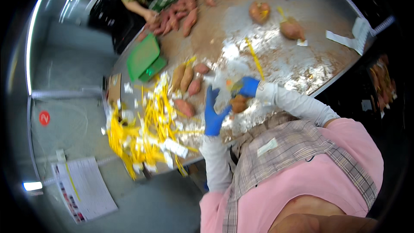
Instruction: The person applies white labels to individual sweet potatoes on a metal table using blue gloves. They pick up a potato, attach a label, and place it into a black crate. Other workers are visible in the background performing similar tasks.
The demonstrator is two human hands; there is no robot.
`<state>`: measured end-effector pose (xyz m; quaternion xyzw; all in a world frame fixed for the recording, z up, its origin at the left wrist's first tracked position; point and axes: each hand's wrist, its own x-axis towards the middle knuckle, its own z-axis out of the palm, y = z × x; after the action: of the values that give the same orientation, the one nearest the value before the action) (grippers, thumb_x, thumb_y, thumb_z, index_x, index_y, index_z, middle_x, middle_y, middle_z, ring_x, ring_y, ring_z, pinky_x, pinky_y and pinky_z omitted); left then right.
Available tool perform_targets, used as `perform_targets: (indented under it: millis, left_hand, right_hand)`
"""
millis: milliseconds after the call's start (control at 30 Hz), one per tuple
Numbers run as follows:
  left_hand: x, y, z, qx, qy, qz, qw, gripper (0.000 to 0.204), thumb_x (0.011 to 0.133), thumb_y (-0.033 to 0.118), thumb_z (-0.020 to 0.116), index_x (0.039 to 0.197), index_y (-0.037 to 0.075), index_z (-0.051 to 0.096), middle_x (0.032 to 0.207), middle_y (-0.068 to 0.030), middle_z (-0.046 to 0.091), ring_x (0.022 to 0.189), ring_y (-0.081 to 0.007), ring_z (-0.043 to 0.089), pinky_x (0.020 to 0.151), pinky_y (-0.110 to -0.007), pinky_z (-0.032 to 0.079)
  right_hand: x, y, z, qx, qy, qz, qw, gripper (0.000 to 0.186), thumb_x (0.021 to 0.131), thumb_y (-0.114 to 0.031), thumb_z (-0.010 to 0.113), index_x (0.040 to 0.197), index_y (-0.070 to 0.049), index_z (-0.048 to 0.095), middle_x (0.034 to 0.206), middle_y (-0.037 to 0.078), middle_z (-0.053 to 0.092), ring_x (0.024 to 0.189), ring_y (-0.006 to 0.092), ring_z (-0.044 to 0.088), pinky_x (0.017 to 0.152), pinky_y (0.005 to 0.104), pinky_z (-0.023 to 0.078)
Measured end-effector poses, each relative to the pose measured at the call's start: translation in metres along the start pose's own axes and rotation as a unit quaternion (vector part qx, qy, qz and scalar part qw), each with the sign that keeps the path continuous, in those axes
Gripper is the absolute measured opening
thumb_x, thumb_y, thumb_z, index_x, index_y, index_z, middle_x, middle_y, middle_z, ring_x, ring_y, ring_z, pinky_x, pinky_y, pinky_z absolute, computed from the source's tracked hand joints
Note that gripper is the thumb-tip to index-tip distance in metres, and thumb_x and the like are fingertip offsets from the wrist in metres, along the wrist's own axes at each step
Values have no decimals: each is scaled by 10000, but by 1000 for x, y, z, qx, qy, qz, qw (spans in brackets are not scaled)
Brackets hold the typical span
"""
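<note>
My left hand [213,113], in a blue glove, is raised over the metal table with fingers spread and nothing held. To its right, my blue-gloved right hand [248,87] is closed, seemingly at the top of a brown bundle of sweet potatoes [238,103]; motion blur hides the exact grip. A blurred yellow-green piece shows at its fingertips. Left of my left hand lies a reddish sweet potato [184,108]. Just beyond it are two tan sweet potatoes [186,78] side by side and a pair of smaller red ones [195,86].
A heap of yellow strips with white tags [146,125] covers the table's left end. Behind it stands a green scale [145,58]. Across the table, a person's hand [151,16] touches a sweet potato pile [177,15]. Two bundles [292,29] and a yellow strip [254,57] lie farther off.
</note>
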<state>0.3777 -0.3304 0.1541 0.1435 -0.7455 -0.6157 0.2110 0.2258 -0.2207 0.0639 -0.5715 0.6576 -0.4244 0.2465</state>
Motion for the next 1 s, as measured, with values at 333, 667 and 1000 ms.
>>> perform_targets:
  millis: [333, 667, 1000]
  left_hand:
    - [-6, -114, 53, -22, -65, -188, 980, 280, 888, 141, 573, 1065, -76, 576, 1005, -121, 626, 912, -167, 572, 816, -280, 436]
    - [18, -80, 52, 396, -233, 163, 873, 239, 804, 259, 647, 892, 37, 660, 892, -131, 647, 810, -319, 597, 668, -417, 443]
    - [65, -29, 64, 345, -96, 46, 933, 194, 825, 164, 597, 900, 5, 678, 759, -139, 668, 683, -233, 638, 665, -323, 485]
  right_hand:
    - [-5, -63, -32, 166, 129, 191, 959, 260, 866, -336, 515, 989, -149, 649, 851, 115, 654, 705, 268, 623, 665, 347, 492]
    - [-64, -24, -69, -220, -96, 175, 955, 269, 776, -368, 597, 940, -157, 630, 850, 94, 655, 809, 324, 631, 688, 432, 492]
    - [-114, -6, -72, 291, 28, 263, 919, 281, 851, -383, 555, 851, -128, 673, 617, 11, 567, 531, 103, 514, 514, 269, 408]
